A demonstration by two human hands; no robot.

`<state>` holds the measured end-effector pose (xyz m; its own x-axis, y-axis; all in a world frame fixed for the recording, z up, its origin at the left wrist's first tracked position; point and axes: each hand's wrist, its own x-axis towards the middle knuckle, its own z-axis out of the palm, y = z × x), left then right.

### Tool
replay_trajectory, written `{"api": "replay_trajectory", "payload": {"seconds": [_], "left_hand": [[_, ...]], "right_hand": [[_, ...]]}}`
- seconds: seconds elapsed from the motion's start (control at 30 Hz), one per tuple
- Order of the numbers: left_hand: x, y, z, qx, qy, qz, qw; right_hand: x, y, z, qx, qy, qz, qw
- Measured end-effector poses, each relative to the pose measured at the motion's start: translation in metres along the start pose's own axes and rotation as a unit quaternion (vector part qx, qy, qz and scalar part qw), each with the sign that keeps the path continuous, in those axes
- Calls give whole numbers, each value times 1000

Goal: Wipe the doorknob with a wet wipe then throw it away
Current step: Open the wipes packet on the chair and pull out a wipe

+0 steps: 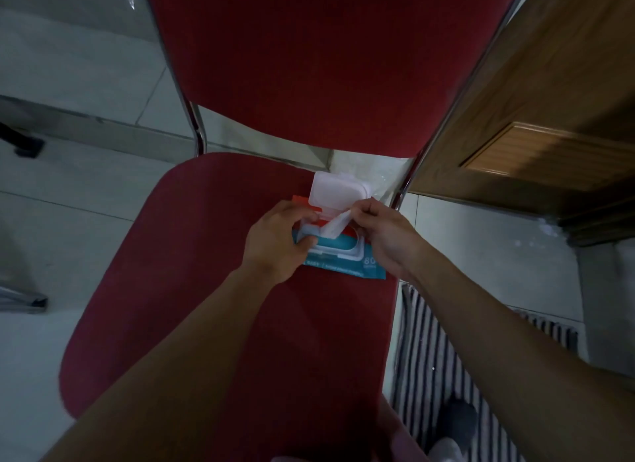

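Note:
A teal and orange pack of wet wipes (347,264) lies on the red chair seat (192,289), its white flip lid (338,191) standing open. My left hand (280,238) presses down on the pack's left end and holds it in place. My right hand (385,233) pinches a white wet wipe (335,227) that sticks up out of the pack's opening. The doorknob is not in view.
The chair's red backrest (326,55) and chrome frame (197,124) rise beyond the pack. A brown wooden door (549,117) stands at the right. A striped mat (433,351) lies on the tiled floor (62,203) at lower right.

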<state>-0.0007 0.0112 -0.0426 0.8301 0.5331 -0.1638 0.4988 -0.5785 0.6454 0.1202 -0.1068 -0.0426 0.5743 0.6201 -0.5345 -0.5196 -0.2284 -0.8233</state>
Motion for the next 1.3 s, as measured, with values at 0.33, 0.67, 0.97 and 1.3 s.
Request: {"api": "replay_trajectory", "payload": {"seconds": [0.33,0.67,0.97,1.3], "left_hand": [[-2,1,2,-4,8,2,1000],[-2,0,3,-19,11,-2,1000],[-2,-1,4,-1,14,-6,1000],[-10,7,3,-78,41,-41,995]], "right_hand": [[-14,2,9,-427,9,-193,883],[-10,1,10,-28,85,-52,995],[-7,-4,7,-119,122,-53,984],[-9,5,-10,95,200,31,975]]}}
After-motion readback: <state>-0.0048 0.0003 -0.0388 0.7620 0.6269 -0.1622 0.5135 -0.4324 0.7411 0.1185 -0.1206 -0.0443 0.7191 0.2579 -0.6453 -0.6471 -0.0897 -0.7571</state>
